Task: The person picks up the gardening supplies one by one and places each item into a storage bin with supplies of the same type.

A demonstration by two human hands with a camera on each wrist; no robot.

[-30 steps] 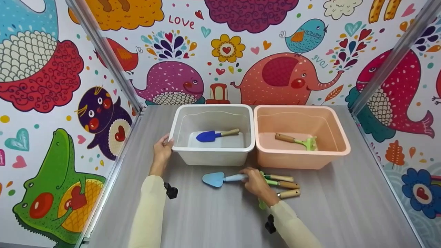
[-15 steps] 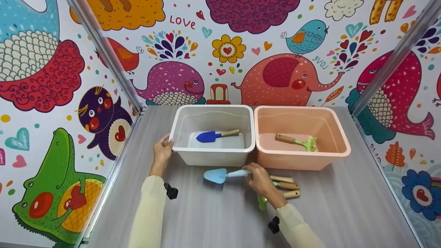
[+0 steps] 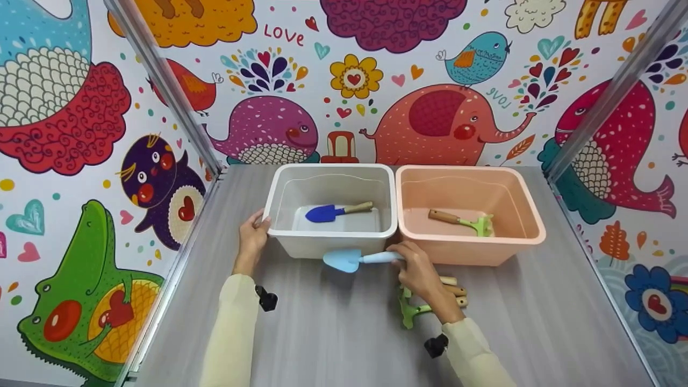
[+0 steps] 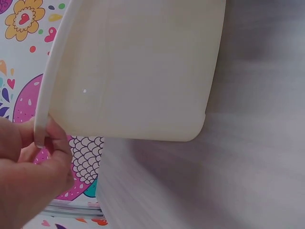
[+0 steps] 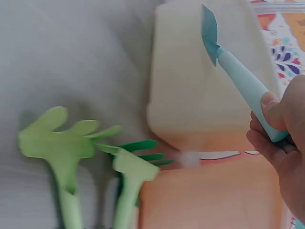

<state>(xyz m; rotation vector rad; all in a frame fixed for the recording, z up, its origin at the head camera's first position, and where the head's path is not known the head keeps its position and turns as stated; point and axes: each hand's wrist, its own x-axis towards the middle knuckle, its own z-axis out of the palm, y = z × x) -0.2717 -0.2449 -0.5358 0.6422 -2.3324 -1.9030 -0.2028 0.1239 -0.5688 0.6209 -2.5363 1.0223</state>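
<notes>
My right hand [image 3: 422,271] grips the handle end of a light blue trowel [image 3: 344,259], its blade pointing left, raised in front of the white bin [image 3: 333,246]. In the right wrist view the thumb presses along the pale handle [image 5: 245,81]. My left hand [image 3: 252,239] pinches the white bin's rim at its left front corner; the left wrist view shows thumb and fingers [image 4: 57,143] on either side of the rim. Inside the white bin lies a dark blue trowel [image 3: 325,213] with a wooden handle.
A peach bin [image 3: 467,252] stands against the white bin's right side, with a green hand rake [image 3: 481,224] inside. Several green tools with wooden handles, one a hand rake [image 3: 408,314], lie on the table partly under my right hand. Patterned walls enclose the table.
My right hand has lifted the light blue trowel off the table and carried it up, slightly right, toward the bins. The left hand has stayed at the white bin's rim.
</notes>
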